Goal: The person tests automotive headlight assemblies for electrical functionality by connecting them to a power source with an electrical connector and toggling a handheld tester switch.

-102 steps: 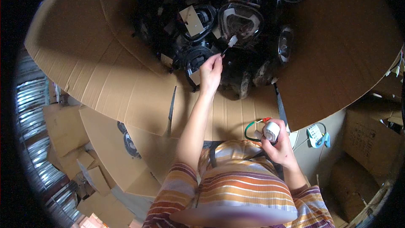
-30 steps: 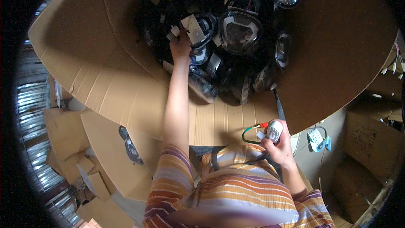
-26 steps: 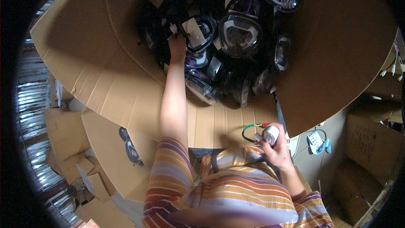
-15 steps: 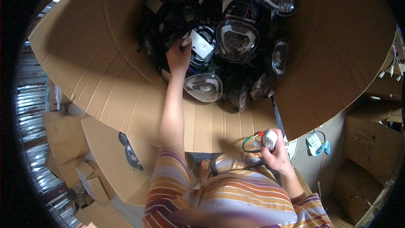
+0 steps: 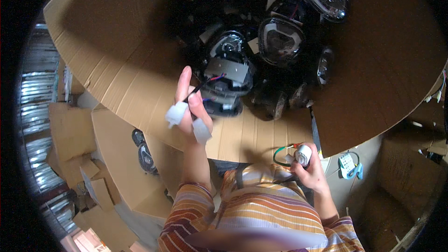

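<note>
My left hand [image 5: 191, 112] is at the near left side inside a big cardboard box, pinching a dark cable [image 5: 195, 94] between its fingers. Two white plastic connectors [image 5: 177, 113] hang about the palm, somewhat blurred. The cable runs to a black lamp unit [image 5: 228, 71] with a grey plate, just beyond the fingers. In front of my body, my right hand [image 5: 310, 172] is closed round a white cylindrical part [image 5: 303, 155]. Green and red wires [image 5: 280, 155] loop out to its left.
The cardboard box [image 5: 144, 107] curves around a dark heap of clear-fronted lamps [image 5: 281, 41]. Left of me, a smaller open carton [image 5: 116, 149] holds another lamp [image 5: 146, 158]. A white and blue device with a cord [image 5: 347, 165] is on the floor at the right.
My left hand has drawn back toward me and now has the cable with white connectors. A lamp unit has shifted nearer. My right hand keeps its hold; the view has moved slightly.
</note>
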Tool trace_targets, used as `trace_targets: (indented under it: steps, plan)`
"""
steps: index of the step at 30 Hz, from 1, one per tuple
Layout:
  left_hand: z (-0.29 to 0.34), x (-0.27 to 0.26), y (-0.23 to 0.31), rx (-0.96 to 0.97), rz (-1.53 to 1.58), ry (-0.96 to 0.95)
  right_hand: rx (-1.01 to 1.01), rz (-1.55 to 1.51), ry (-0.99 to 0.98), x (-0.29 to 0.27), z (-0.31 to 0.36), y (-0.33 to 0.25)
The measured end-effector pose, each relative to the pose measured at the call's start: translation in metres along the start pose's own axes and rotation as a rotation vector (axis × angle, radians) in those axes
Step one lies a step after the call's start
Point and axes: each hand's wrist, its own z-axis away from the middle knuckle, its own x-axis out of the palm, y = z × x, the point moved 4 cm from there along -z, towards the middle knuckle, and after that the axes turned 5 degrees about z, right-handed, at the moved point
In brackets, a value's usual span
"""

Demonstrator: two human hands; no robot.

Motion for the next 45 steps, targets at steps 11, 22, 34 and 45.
trace_targets:
  steps: [11, 22, 34, 45]
  plan:
    - [0.077, 0.031, 0.014, -0.093, 0.22, -0.883, -0.118, -0.079, -0.191, 0.004, 0.008, -0.021]
    - [0.103, 0.059, 0.029, 0.164, 0.215, -1.178, -0.105, -0.444, -0.105, -0.009, 0.002, -0.031]
    - [0.117, 0.065, 0.036, 0.238, 0.121, -1.147, -0.025, -0.052, -0.118, -0.019, 0.011, -0.02]
    - [0.152, 0.082, 0.041, 0.167, 0.187, -1.033, 0.143, -0.395, 0.281, -0.029, 0.029, 0.014]
